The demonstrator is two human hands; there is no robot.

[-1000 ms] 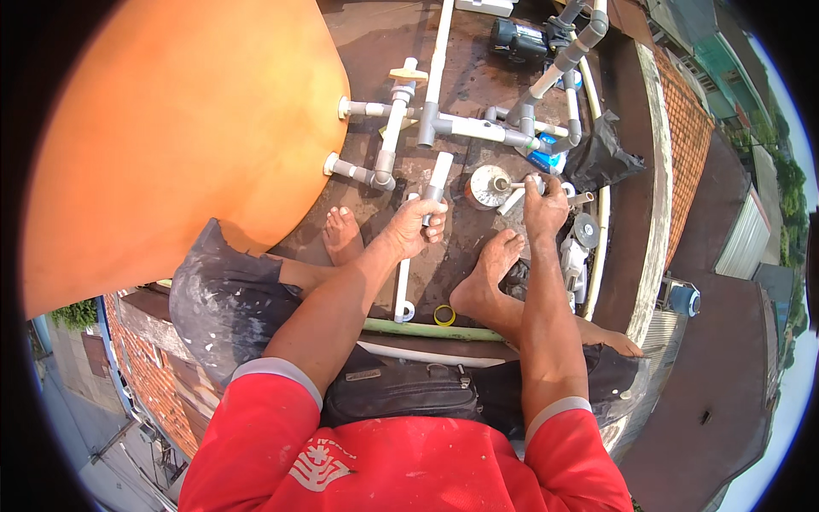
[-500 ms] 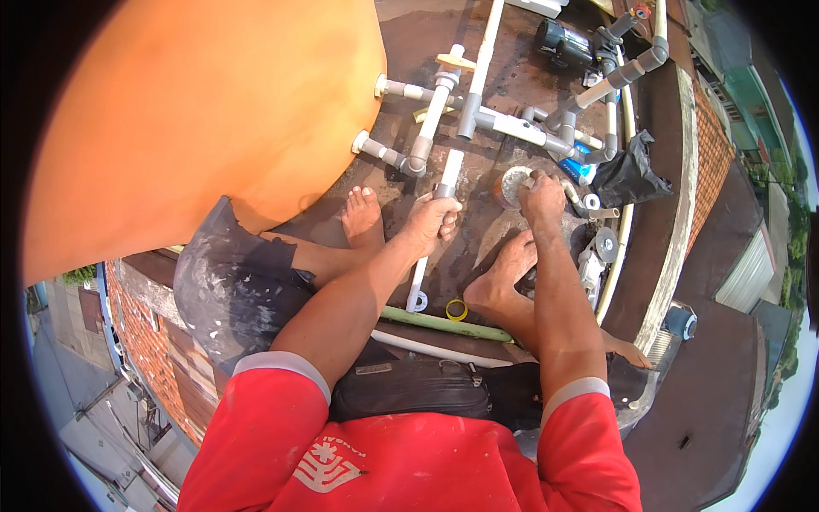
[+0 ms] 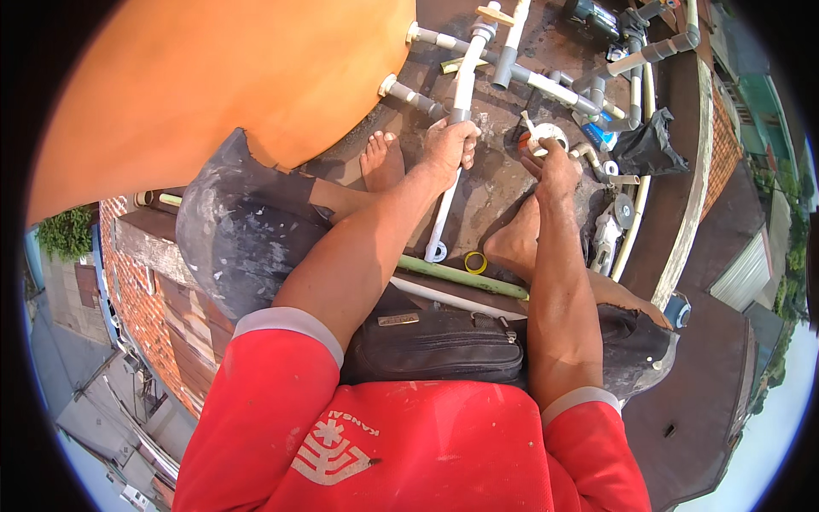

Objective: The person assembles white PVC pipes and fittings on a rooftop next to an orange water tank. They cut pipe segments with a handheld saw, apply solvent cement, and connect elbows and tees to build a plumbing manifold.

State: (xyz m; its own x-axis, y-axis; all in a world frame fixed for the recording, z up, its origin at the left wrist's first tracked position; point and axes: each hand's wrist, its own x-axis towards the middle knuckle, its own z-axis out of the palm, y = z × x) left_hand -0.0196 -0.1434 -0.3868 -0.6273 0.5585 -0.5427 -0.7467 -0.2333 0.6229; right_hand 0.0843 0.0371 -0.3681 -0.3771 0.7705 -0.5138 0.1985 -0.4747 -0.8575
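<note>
The left hand (image 3: 450, 147) has its grip wrapped around a grey-and-white pipe (image 3: 461, 107), hiding its lower end, while the top blends into a white valve pipe (image 3: 478, 51) beyond. The right hand (image 3: 556, 171) curls at the near side of a round can (image 3: 550, 132), partly covering it; whether that grip holds anything cannot be told. An orange tank (image 3: 213, 94) and a black pump (image 3: 590, 19) are cut off at the top, and joined pipework (image 3: 559, 88) crosses beyond the can.
</note>
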